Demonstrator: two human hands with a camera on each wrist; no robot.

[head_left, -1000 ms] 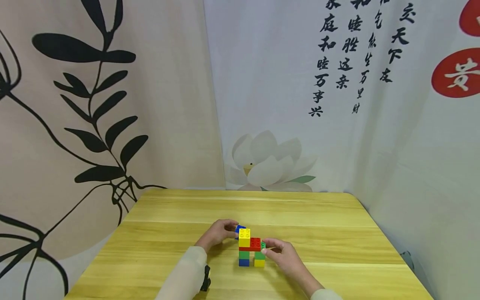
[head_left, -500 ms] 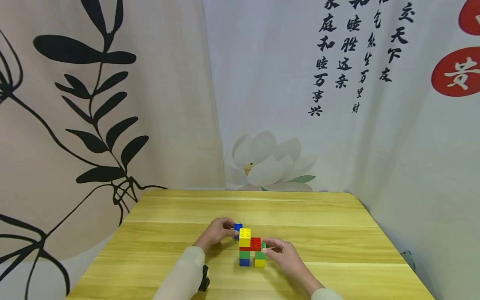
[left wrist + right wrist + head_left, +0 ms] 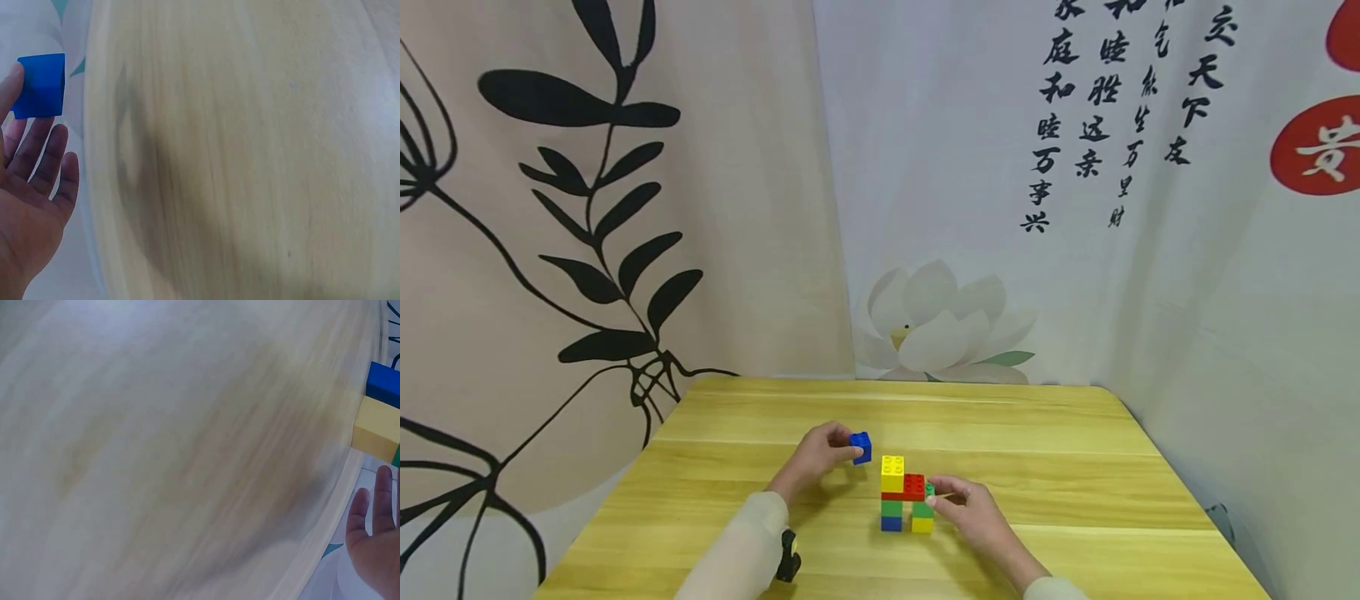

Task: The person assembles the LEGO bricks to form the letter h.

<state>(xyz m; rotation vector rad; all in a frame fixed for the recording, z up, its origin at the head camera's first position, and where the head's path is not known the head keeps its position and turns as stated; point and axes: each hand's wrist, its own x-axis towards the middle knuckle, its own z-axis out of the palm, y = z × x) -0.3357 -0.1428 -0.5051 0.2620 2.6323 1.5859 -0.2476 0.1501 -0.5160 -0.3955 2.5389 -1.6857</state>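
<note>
My left hand [image 3: 815, 454] pinches a blue toy brick [image 3: 861, 448] between thumb and fingertips, raised to the left of a small brick structure and apart from it. In the left wrist view the blue brick [image 3: 41, 85] sits at the thumb tip, the other fingers spread below. The structure has blue and green bricks on its left leg, yellow and green on its right, a red brick [image 3: 914, 487] bridging them and a yellow brick [image 3: 892, 473] on top. My right hand [image 3: 973, 510] holds the green brick [image 3: 929, 490] at its right side with thumb and index finger, partly covering it.
A wooden table [image 3: 1037, 442] carries everything. Behind it hangs a curtain with printed dark leaves, a lotus and writing. In the right wrist view, a yellow brick [image 3: 377, 429] and a blue brick [image 3: 385, 382] of the structure show at the right edge.
My left hand has drawn the blue brick away from beside the top yellow brick, to the left and farther back. The right hand stays at the green brick.
</note>
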